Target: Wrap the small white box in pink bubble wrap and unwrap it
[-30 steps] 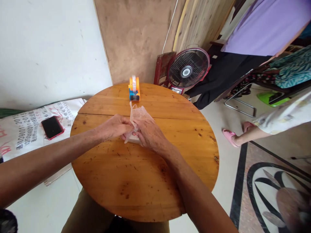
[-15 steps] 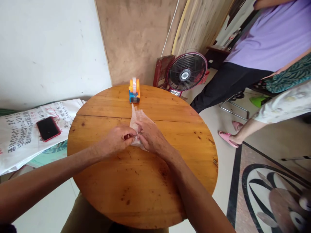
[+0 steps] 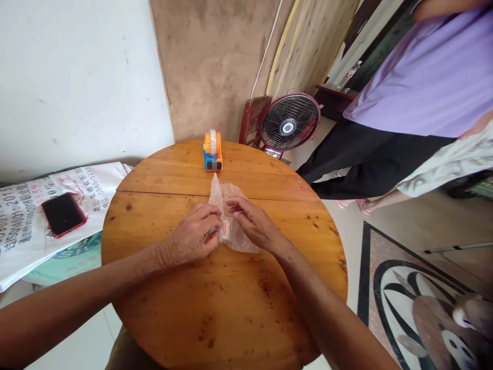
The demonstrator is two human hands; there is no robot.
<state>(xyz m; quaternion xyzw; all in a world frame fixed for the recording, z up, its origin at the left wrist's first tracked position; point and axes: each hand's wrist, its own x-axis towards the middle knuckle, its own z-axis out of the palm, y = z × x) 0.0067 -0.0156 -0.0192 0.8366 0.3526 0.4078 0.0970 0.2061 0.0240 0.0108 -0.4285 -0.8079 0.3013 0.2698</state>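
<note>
A translucent sheet of bubble wrap lies on the round wooden table. On it rests a small pale item with red marking, too small to name. My left hand has its fingers curled and pinched on the wrap's left edge, beside that item. My right hand hovers over the wrap's right part, fingers stretched and apart from the thumb, with nothing visible in it. Beyond the wrap's far tip stands an orange and blue tape dispenser with a roll of tape.
A black phone with a red edge lies on a white printed sack left of the table. Behind the table on the right stands a fan. A person in a purple top and another person's legs are at the right.
My right hand has moved right, away from my left, and its fingers have opened. More wrap and the small item now show. The person in purple has shifted left in view.
</note>
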